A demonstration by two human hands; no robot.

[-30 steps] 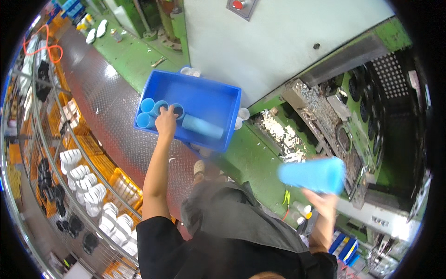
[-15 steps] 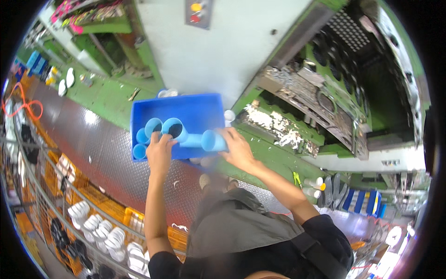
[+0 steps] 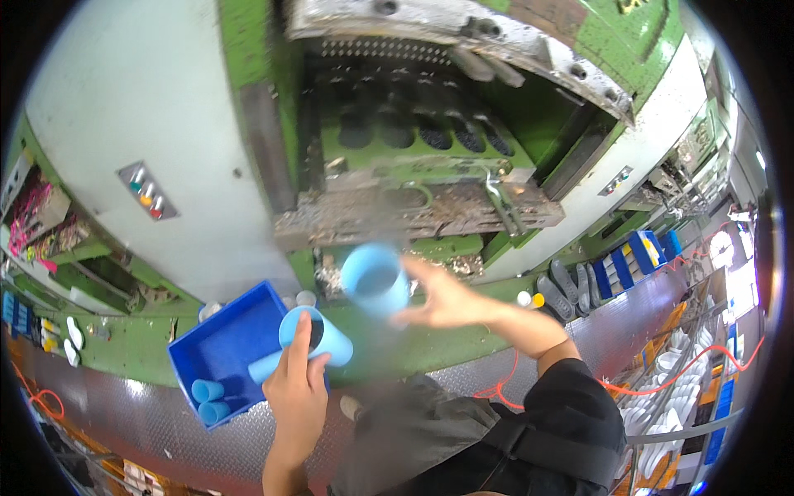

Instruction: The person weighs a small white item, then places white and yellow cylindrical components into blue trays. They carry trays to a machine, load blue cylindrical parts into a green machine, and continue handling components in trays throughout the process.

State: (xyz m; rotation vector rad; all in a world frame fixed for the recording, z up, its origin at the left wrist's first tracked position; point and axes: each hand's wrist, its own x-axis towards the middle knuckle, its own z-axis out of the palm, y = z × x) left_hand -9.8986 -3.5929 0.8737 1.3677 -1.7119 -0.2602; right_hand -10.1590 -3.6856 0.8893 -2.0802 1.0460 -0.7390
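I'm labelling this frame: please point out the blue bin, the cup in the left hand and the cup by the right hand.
blue bin (image 3: 227,343): head view, bare inner floor.
left-hand cup (image 3: 324,335): head view, side wall.
right-hand cup (image 3: 374,279): head view, blurred open mouth.

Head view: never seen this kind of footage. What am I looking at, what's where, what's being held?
This comes from a wide fisheye camera worn on a person's head, looking down at their own bare hands, so straight edges bend near the rim. The forearms enter from the bottom of the picture.

The left hand has its grip on a light blue plastic tube, open end up, held at the edge of a blue bin. The bin holds more blue tubes in its lower corner.

The right hand reaches forward holding a second blue tube, blurred by motion, its open mouth facing the camera.

Behind stands a large green and grey industrial machine with an open bay, plus a small panel of coloured buttons on its left. The floor below is patterned metal plate.
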